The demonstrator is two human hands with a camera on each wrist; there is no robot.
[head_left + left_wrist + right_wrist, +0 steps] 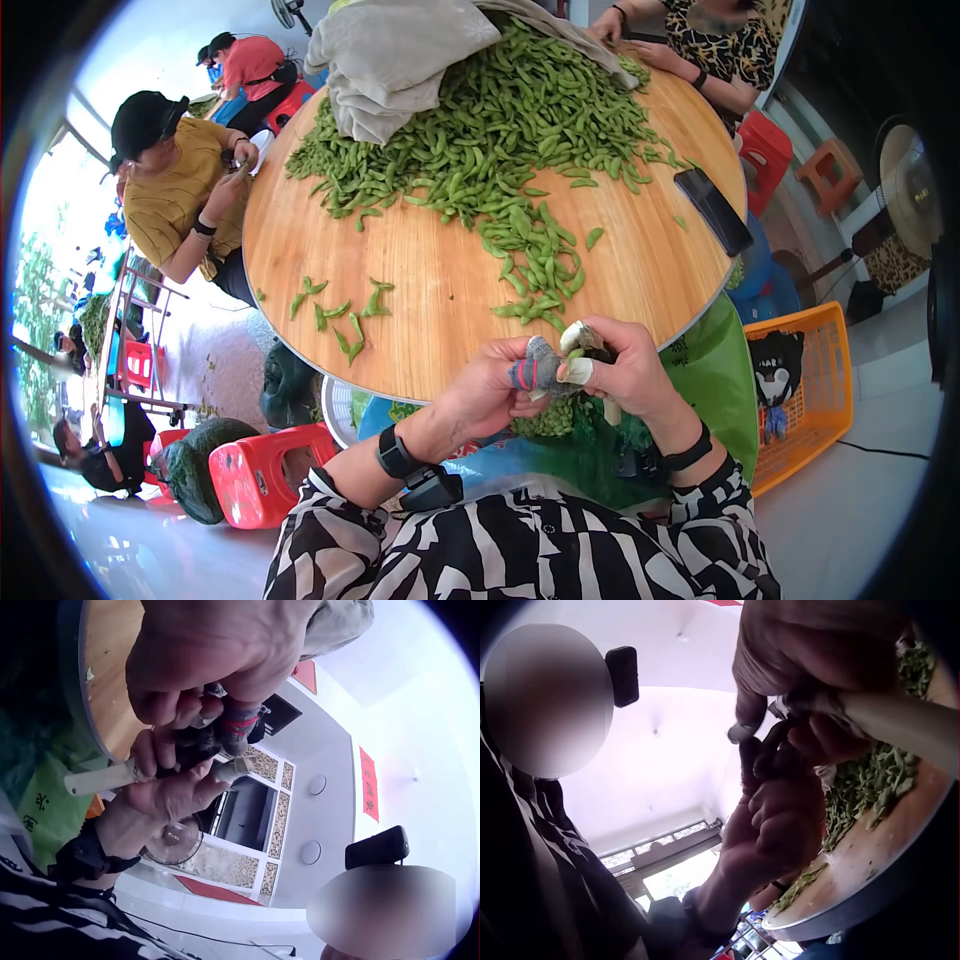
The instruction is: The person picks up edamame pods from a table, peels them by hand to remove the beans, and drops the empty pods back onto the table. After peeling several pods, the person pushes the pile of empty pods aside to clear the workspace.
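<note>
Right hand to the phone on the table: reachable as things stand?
Probably yes: bare table lies between the right hand and phone, but that hand grips a pale handle, likely to be set down first.

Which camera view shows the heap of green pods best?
The head view: it looks down on the heap, most of it in plain sight, with a cloth over the far part. The right wrist view shows only part of it, behind the hands. The left wrist view shows some tabletop, but not the heap.

Red stools (272, 476) stand on a pale floor (232, 362)
</note>
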